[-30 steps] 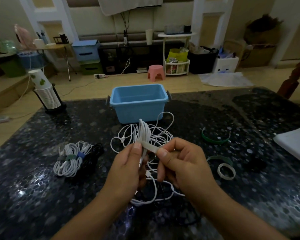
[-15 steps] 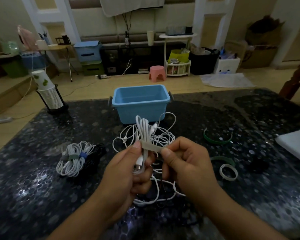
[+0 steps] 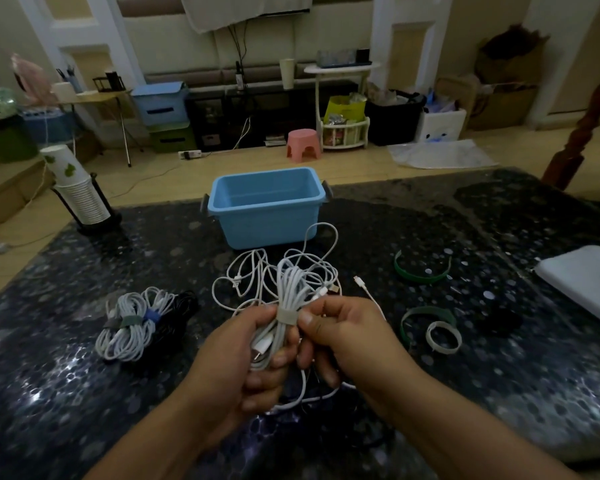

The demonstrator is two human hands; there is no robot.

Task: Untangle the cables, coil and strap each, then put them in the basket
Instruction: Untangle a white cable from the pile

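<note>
Strapping the coil: left hand (image 3: 243, 355) is wrapped around a bundle of white cable (image 3: 284, 299), fingers curled on its lower half so the loops can't spring apart. Right hand (image 3: 343, 337) pinches the grey strap (image 3: 286, 316) at the bundle's waist with thumb and forefinger, likely pressing the strap end down to close it. Bundle is held upright above the table (image 3: 499, 393), in front of the loose tangle of white cable (image 3: 278, 268), which sits just in front of the blue basket (image 3: 267, 216).

Basket looks empty; none of the cables are in yet. Finished coils (image 3: 132, 323), white with grey and blue straps plus a dark one, are parked at the left, probably staged to go in later. Spare straps, green (image 3: 420, 273) and white (image 3: 444, 337), lie at the right within easy reach of the strapping hand.

Judgement: a loose cable trails from under the hands, so check it's separate before lifting away.
</note>
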